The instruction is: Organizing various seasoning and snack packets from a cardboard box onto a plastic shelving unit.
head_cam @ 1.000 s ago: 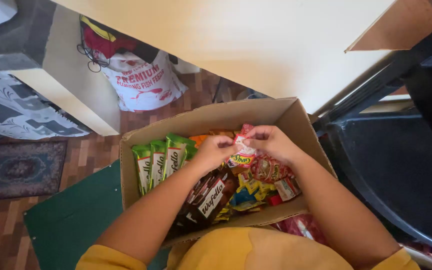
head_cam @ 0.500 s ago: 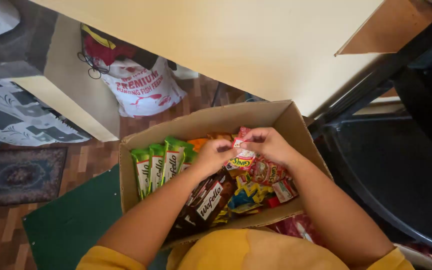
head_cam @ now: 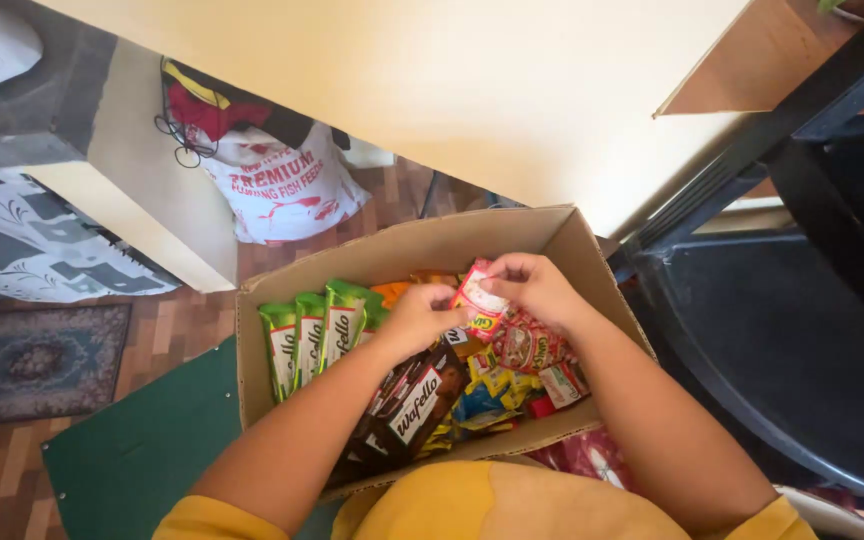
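left hand [head_cam: 420,318] and right hand [head_cam: 535,287] both pinch a red snack packet [head_cam: 479,300]; above open cardboard box [head_cam: 402,250]; green wafer packs [head_cam: 312,335] stand left

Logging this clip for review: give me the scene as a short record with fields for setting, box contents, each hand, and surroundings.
setting: cardboard box on a green board, wood floor, seen from above
box contents: green packets upright at left, brown packets, mixed red and yellow snacks
left hand: inside box, fingers on a small red-and-white packet
right hand: pinching the same packet's top
surroundings: white sack, rug, black chair, cream tabletop
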